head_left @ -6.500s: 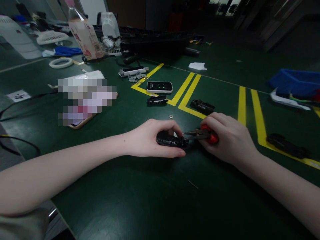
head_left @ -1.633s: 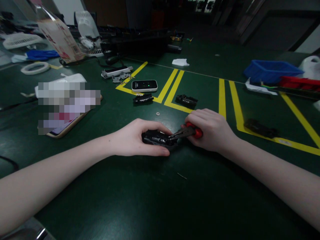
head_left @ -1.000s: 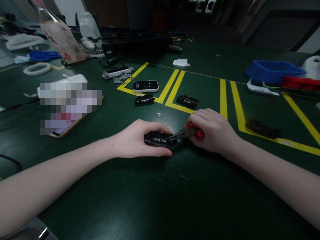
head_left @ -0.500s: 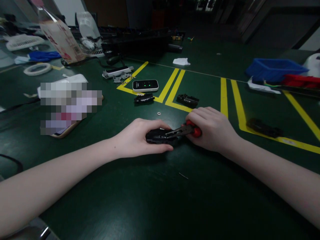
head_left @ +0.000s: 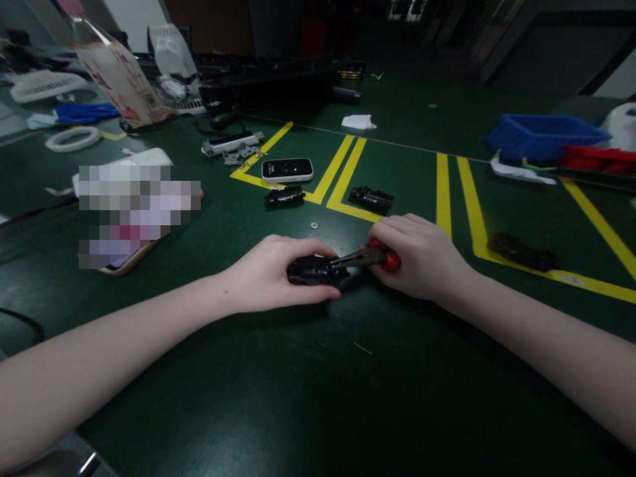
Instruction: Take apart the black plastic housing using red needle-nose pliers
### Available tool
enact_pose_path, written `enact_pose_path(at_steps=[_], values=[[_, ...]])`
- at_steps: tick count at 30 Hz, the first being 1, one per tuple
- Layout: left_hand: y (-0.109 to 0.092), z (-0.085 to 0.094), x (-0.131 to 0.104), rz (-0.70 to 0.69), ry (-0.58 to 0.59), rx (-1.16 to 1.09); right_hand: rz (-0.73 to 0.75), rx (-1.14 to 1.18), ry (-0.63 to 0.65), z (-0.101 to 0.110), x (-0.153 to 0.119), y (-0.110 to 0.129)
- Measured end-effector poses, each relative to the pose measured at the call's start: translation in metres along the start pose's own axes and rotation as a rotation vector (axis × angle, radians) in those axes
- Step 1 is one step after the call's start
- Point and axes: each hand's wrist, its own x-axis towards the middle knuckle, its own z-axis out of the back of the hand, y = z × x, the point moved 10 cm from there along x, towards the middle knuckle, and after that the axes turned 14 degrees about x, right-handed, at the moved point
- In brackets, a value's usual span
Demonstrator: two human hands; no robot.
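Note:
My left hand (head_left: 271, 275) grips a black plastic part (head_left: 314, 270) between thumb and fingers, low over the green table. Red-handled needle-nose pliers (head_left: 365, 256) are in my right hand (head_left: 417, 255), fingers wrapped round the handles. The plier tips meet the top of the black part near its right end; whether they pinch anything there is too small to tell. Behind my left hand lies a small metal ring (head_left: 314, 226). A thin metal pin (head_left: 362, 348) rests on the table in front of my hands.
Similar black parts (head_left: 284, 196) lie beyond my hands, one more (head_left: 371, 197) by the yellow tape and another (head_left: 524, 252) at right. A white device (head_left: 287, 170) shows a green light. Left are a phone (head_left: 144, 232) and a bottle (head_left: 116, 73); a blue bin (head_left: 549, 131) stands back right.
The jaws of the pliers look slightly less spread on the black part. Both hands keep their hold and barely move; the whole view has shifted a little.

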Motion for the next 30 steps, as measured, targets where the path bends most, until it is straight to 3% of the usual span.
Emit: enact_pose_path(at_steps=[12, 19, 30], values=[[0.002, -0.004, 0.0, 0.011, 0.055, -0.032, -0.011, 0.017, 0.034, -0.003, 0.002, 0.002], [0.001, 0.001, -0.001, 0.039, 0.023, -0.068, -0.02, -0.006, 0.038, -0.001, 0.001, 0.002], [-0.003, -0.004, 0.001, -0.033, 0.012, -0.017, 0.124, -0.149, -0.026, 0.002, 0.003, 0.018]])
